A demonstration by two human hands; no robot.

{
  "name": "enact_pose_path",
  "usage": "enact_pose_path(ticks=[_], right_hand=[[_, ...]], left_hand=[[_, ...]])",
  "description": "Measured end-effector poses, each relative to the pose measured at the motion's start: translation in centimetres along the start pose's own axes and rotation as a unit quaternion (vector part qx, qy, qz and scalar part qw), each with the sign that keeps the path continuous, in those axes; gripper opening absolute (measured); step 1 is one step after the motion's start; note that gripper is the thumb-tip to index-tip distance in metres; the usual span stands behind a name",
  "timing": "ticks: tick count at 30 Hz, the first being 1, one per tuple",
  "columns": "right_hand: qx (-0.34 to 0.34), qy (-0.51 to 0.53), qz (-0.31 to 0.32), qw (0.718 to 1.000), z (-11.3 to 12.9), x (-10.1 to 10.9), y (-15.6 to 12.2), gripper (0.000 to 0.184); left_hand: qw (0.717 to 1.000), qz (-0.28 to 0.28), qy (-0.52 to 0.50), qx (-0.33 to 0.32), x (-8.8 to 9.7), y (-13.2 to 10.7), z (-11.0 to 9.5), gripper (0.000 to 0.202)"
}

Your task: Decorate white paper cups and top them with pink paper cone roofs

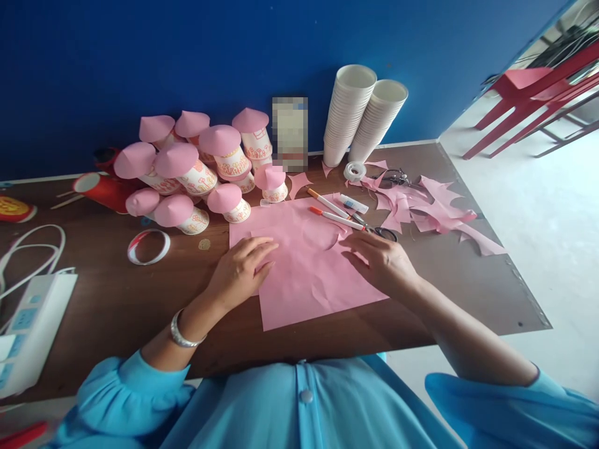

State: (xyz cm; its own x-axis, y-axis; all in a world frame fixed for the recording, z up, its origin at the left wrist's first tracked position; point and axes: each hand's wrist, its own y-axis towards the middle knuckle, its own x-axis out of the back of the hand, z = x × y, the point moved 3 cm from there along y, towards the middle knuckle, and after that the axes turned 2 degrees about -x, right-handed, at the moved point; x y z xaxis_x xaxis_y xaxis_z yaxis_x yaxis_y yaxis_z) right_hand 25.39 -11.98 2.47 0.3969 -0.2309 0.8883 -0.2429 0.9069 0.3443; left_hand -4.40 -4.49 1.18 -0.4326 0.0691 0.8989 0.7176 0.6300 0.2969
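Observation:
Pink paper sheets (pixel 313 280) lie overlapped on the table before me, the top one slightly creased, with a curved cut edge near the back. My left hand (pixel 246 265) rests at their left side, fingers stretched out and holding nothing. Over the right side is my right hand (pixel 386 260), its fingers apart and loosely bent, with nothing visible in them. Just beyond it are scissors (pixel 387 234), partly hidden by the hand. Two white markers, one with an orange-red cap (pixel 316 211), and a small glue tube (pixel 354 204) lie at the sheets' back edge.
Several paper-cup houses with pink cone roofs (pixel 219 140) crowd the back left. Two stacks of white cups (pixel 350 115) stand against the blue wall. Pink scraps (pixel 435 202) and a tape roll (pixel 354 171) lie right; another roll (pixel 148 247) and a power strip (pixel 44 330) lie left.

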Motion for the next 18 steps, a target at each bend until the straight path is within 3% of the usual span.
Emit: enact_pose_path(ticks=[5, 11, 18], right_hand=[[-0.044, -0.114, -0.001, 0.992, -1.7, 0.2, 2.1, 0.024], [0.000, -0.116, 0.005, 0.993, -0.9, -0.8, 1.9, 0.022], [0.013, -0.140, -0.017, 0.990, -1.5, -1.1, 2.1, 0.019]], left_hand=[[0.997, 0.023, 0.065, 0.037, -1.6, 1.6, 0.8, 0.041], [0.989, 0.053, 0.103, 0.088, -2.0, 3.7, 1.1, 0.049], [0.989, 0.082, 0.046, 0.116, -2.3, 4.6, 1.0, 0.021]])
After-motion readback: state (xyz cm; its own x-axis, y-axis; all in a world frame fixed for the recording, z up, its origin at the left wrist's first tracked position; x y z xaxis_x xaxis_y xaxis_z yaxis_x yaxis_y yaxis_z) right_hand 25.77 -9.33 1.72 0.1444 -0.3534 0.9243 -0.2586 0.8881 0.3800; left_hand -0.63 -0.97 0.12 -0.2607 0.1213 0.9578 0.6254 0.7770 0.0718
